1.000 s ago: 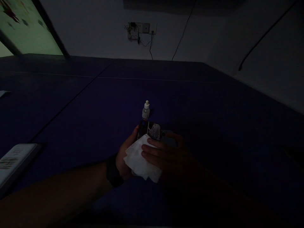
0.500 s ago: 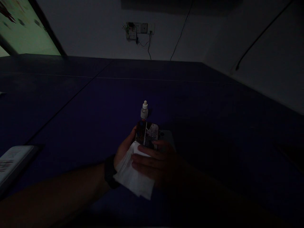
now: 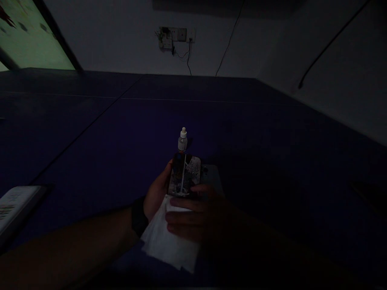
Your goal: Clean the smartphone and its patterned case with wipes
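Note:
My left hand (image 3: 157,193), with a black band (image 3: 139,217) at the wrist, is closed around the left edge of a phone case (image 3: 189,175) with a dark and white picture on its back. Whether a phone sits inside it I cannot tell. Over the lower part of the case lies a white tissue (image 3: 172,245), pressed by the outstretched fingers of my right hand (image 3: 196,215); the thumb is hidden. A grey phone (image 3: 213,175) shows behind the case to the right, partly covered. Just beyond the case stands a small dropper bottle (image 3: 182,141), upright with a white top.
The room is very dark. A white packet with print (image 3: 18,205) lies on the dark blue table (image 3: 121,133) at left. On the wall behind are sockets (image 3: 181,35) with hanging cables. A lit patterned window pane (image 3: 36,40) is at upper left.
My right hand and the tissue have slid down toward me along the case, so more of its picture shows. My left hand keeps its hold, and the bottle stays in place.

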Motion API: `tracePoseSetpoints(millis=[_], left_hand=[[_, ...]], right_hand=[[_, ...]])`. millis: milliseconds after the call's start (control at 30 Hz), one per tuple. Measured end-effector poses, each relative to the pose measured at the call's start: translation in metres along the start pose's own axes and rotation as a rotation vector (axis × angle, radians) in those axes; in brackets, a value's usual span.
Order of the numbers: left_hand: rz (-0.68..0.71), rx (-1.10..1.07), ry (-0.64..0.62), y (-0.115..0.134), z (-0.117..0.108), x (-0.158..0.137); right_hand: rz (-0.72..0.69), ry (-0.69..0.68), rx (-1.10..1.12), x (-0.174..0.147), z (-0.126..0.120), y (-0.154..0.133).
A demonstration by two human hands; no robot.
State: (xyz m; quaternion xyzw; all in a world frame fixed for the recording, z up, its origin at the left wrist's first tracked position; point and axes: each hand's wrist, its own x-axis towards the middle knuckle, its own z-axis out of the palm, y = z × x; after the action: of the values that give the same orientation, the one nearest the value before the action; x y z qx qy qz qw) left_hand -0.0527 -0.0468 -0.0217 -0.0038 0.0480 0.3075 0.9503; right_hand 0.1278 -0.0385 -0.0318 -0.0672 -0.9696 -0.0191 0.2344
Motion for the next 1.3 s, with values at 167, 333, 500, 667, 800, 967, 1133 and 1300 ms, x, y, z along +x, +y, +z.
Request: tracePoseSetpoints(millis=[167, 333, 500, 667, 800, 967, 1133, 1300], left_hand=[[0.202, -0.03, 0.114, 0.003, -0.002, 0.003], [0.038, -0.057, 0.004, 0.002, -0.004, -0.001], [0.096, 0.089, 0.058, -0.002, 0.001, 0.002], [0.239, -0.042, 0.162, 0.008, -0.006, 0.001], [0.051, 0.053, 0.004, 0.003, -0.008, 0.0], [0.281, 0.113, 0.15, 0.002, -0.005, 0.007], [0.222, 0.028, 0.18, 0.012, -0.014, 0.002], [0.064, 0.133, 0.077, 0.004, -0.007, 0.0]], right_hand=[[0.122, 0.119, -0.003, -0.005, -0.008, 0.009], [0.061, 0.047, -0.034, 0.001, 0.005, 0.002], [-0.022, 0.036, 0.08, -0.009, -0.005, 0.008], [0.176, 0.078, -0.035, -0.005, -0.004, 0.011], [-0.01, -0.03, 0.114, 0.0, 0.001, 0.006], [0.105, 0.056, 0.161, -0.014, -0.007, 0.017], [0.153, -0.054, 0.083, -0.005, 0.003, 0.013], [-0.085, -0.058, 0.253, -0.006, 0.006, 0.011]])
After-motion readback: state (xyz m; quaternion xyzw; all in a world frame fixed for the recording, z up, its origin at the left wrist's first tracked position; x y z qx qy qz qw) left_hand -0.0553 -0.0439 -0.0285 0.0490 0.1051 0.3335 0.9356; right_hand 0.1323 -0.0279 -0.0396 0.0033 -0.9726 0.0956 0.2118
